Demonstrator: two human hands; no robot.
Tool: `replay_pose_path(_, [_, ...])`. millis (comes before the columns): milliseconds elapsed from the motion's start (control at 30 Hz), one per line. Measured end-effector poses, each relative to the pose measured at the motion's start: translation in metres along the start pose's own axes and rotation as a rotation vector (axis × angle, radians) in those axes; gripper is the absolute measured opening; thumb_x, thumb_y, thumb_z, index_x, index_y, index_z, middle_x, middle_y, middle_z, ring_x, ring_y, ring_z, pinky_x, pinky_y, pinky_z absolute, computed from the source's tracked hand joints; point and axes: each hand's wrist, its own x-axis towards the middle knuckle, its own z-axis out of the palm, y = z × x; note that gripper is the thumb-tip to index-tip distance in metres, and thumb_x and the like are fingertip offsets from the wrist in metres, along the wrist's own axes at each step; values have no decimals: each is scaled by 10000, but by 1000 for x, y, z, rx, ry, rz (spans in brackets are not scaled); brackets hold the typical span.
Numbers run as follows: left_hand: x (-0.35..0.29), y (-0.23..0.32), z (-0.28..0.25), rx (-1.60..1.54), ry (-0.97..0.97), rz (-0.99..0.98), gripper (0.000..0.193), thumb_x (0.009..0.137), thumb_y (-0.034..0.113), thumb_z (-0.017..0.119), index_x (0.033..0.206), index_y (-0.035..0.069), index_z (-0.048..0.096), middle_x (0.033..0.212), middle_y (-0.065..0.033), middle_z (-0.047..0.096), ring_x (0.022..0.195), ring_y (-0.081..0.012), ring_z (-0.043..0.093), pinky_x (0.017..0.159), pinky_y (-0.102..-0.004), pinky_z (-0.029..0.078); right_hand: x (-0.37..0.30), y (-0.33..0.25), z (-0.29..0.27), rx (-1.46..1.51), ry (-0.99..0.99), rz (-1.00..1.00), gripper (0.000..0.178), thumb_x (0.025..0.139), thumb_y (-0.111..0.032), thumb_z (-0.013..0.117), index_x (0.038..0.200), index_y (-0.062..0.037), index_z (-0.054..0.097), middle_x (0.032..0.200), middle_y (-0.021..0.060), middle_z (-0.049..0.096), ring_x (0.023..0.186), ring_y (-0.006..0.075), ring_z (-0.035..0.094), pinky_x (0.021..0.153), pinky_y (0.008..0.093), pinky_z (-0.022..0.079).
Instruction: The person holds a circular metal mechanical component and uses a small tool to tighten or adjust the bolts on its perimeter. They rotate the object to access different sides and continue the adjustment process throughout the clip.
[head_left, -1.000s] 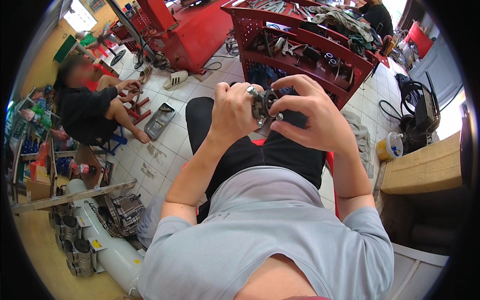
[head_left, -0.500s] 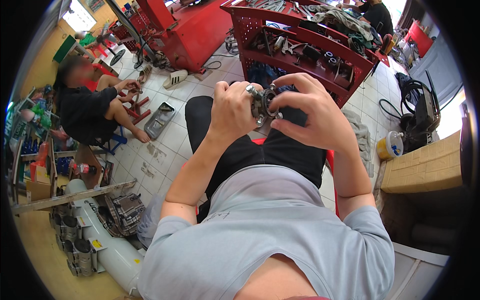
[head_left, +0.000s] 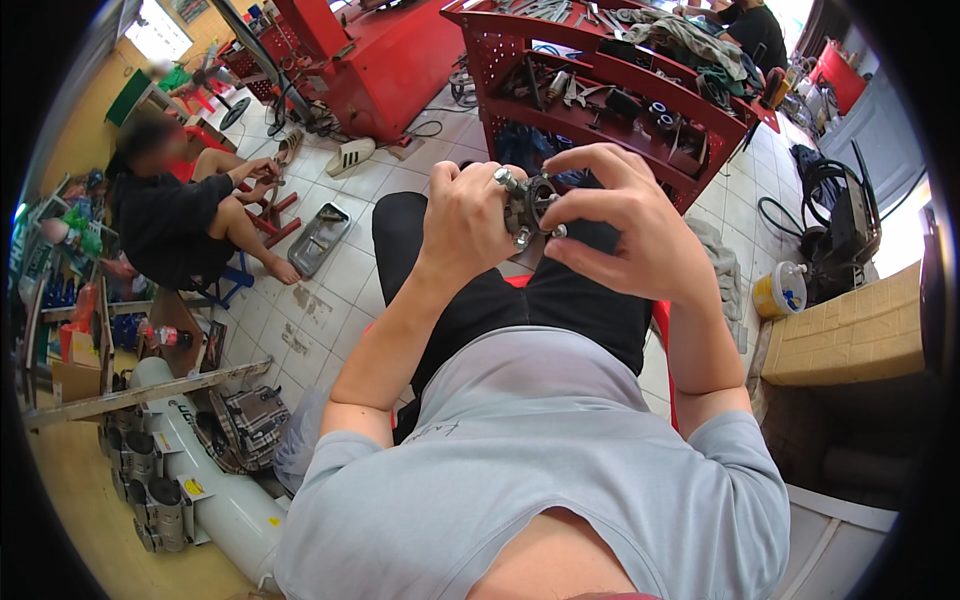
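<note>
Above my lap, my left hand (head_left: 465, 220) is closed around a round metal part with bolts (head_left: 523, 205). Its ring-shaped opening faces right, and shiny bolt ends stick out at the top and bottom. On the right side of the part, my right hand (head_left: 625, 220) has its fingers spread and curved around the ring. The fingertips are very close to the rim; whether they touch it I cannot tell. My left palm and fingers hide the part's left side.
A red tool cart (head_left: 600, 110) with wrenches and rags stands ahead. At the left, a seated person (head_left: 170, 210) works beside a metal tray (head_left: 320, 240) on the tiled floor. A white cylinder (head_left: 225, 510) lies lower left. A yellow bucket (head_left: 778, 293) stands at right.
The middle finger of my right hand has drawn slightly to the right, away from the ring's opening. My left hand keeps its hold on the metal part.
</note>
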Motion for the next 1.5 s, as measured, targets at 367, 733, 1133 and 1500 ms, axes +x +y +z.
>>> replay_pose_path(367, [0, -1, 2, 0, 25, 55, 288, 711, 266, 763, 924, 117, 639, 762, -11, 603, 759, -211, 601, 742, -373, 323, 2, -2, 8, -121, 133, 164, 230, 754, -251, 784, 922, -104, 730, 1152, 105, 607, 1121, 307, 553, 1007, 429, 380])
replay_pose_path(733, [1, 0, 1, 6, 4, 43, 286, 711, 253, 749, 934, 117, 635, 753, -13, 602, 754, -215, 603, 743, -374, 326, -1, 2, -1, 98, 6, 50, 266, 759, -254, 778, 955, -79, 737, 1183, 148, 608, 1133, 328, 551, 999, 434, 399])
replay_pose_path(1133, [0, -4, 3, 24, 21, 47, 287, 724, 276, 755, 932, 115, 641, 750, -9, 599, 753, -211, 604, 740, -373, 326, -1, 0, 4, -8, 86, 131, 270, 752, -229, 782, 968, -75, 734, 1183, 166, 613, 1118, 350, 559, 1007, 454, 400])
replay_pose_path(1500, [0, -3, 3, 5, 18, 33, 285, 689, 228, 758, 919, 112, 636, 794, -4, 631, 778, -212, 612, 743, -376, 328, -1, -2, 0, 17, 65, 66, 235, 768, -233, 773, 940, -78, 728, 1173, 150, 612, 1107, 335, 559, 991, 437, 400])
